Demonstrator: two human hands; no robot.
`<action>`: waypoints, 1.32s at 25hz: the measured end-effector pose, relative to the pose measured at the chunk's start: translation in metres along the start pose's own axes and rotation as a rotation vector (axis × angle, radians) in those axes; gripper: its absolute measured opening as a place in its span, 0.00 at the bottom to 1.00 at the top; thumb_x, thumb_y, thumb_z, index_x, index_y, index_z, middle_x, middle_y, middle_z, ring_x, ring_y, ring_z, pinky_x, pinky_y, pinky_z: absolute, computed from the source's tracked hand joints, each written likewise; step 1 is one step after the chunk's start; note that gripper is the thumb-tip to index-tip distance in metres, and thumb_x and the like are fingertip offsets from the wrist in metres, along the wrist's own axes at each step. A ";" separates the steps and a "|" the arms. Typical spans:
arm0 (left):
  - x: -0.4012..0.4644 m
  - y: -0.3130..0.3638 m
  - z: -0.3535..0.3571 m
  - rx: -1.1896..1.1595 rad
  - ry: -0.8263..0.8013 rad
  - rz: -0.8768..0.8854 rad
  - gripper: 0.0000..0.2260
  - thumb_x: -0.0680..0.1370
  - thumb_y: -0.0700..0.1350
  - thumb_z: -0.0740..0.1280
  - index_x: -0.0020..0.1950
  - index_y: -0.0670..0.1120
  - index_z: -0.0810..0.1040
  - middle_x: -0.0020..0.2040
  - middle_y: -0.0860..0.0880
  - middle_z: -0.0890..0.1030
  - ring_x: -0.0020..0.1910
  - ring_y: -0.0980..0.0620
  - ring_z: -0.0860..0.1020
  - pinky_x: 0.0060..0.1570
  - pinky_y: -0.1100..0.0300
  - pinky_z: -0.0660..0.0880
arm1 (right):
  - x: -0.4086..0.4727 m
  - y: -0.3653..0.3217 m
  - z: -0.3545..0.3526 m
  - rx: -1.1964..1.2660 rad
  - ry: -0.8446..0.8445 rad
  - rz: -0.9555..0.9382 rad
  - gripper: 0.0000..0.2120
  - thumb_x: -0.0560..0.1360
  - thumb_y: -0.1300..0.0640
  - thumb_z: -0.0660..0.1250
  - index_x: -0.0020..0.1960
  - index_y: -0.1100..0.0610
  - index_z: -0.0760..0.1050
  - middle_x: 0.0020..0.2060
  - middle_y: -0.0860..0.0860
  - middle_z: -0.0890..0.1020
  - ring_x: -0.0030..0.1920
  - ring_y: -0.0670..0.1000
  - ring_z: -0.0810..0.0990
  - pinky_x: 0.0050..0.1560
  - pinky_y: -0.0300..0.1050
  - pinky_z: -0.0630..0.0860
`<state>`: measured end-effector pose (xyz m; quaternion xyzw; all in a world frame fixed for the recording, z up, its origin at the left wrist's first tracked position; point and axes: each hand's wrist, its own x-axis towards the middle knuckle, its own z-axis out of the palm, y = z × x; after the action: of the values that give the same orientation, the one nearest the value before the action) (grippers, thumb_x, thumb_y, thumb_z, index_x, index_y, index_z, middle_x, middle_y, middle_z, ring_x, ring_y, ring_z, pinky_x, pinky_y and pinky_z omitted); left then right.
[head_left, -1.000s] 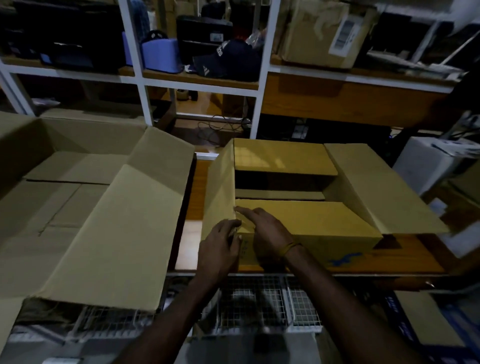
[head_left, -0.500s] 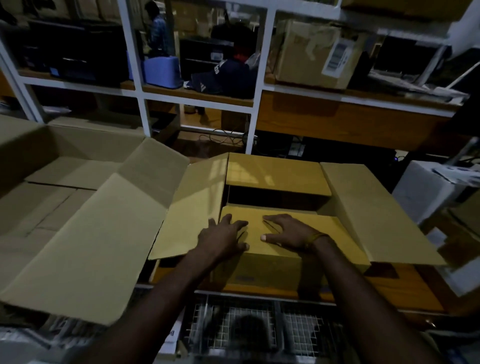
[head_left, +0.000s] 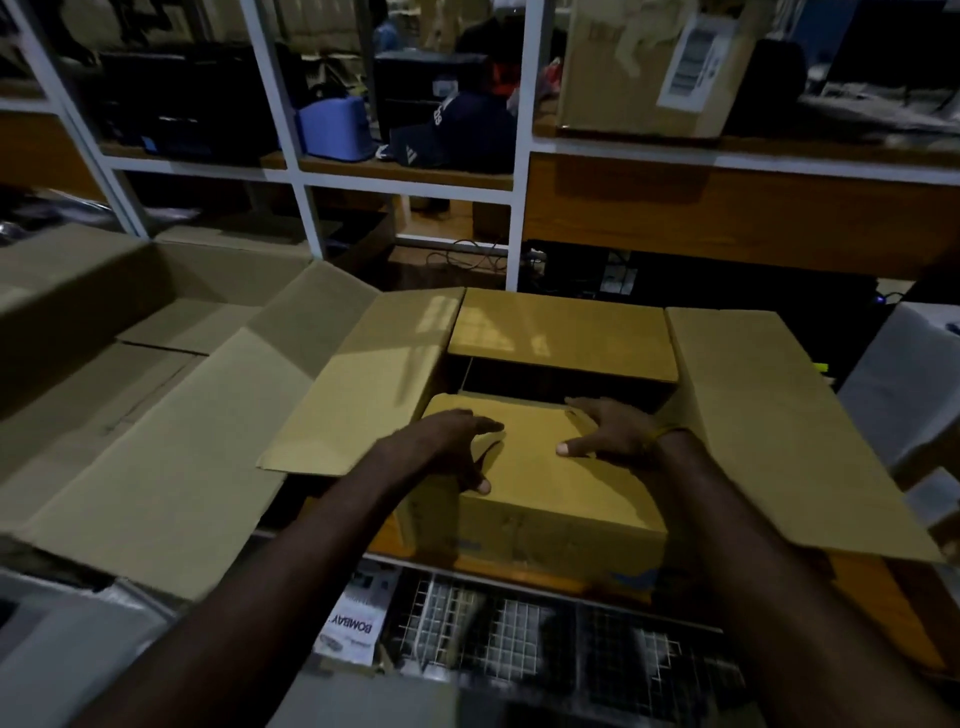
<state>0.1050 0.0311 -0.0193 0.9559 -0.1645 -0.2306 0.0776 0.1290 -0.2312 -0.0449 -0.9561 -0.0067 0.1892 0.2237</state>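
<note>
Dim, soft blur, bowed edges (wide-angle), window-light patch.

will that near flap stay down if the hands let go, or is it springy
Probably stiff: the near flap lies flat under the left hand and right hand, creasing only at its fold. Likely to spring up somewhat once released, as the side flap splays outward.

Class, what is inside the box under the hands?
In the box only a dark gap shows between folded flaps; left hand and right hand press the near flap, hiding the rest.
</note>
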 end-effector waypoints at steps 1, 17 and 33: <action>-0.002 0.004 -0.001 0.004 0.023 -0.015 0.47 0.67 0.54 0.79 0.79 0.60 0.54 0.80 0.46 0.53 0.76 0.39 0.58 0.69 0.42 0.66 | -0.001 -0.002 -0.003 -0.020 0.059 -0.029 0.49 0.65 0.37 0.76 0.78 0.46 0.57 0.77 0.55 0.61 0.73 0.59 0.64 0.70 0.54 0.66; -0.134 0.062 -0.028 -0.001 1.037 0.144 0.20 0.74 0.46 0.72 0.65 0.54 0.75 0.62 0.47 0.77 0.62 0.41 0.71 0.59 0.47 0.69 | -0.197 -0.088 0.003 -0.102 1.106 -0.290 0.13 0.72 0.54 0.74 0.55 0.50 0.79 0.52 0.50 0.80 0.53 0.55 0.77 0.54 0.46 0.62; -0.182 0.022 0.079 0.171 -0.082 0.183 0.44 0.69 0.62 0.74 0.79 0.58 0.54 0.81 0.49 0.48 0.78 0.39 0.51 0.72 0.39 0.61 | -0.247 -0.062 0.104 -0.165 0.134 0.088 0.36 0.72 0.51 0.75 0.76 0.47 0.64 0.77 0.53 0.60 0.75 0.57 0.61 0.71 0.55 0.65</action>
<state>-0.0907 0.0689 -0.0088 0.9298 -0.2731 -0.2466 0.0099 -0.1337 -0.1547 -0.0161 -0.9812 0.0347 0.1331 0.1355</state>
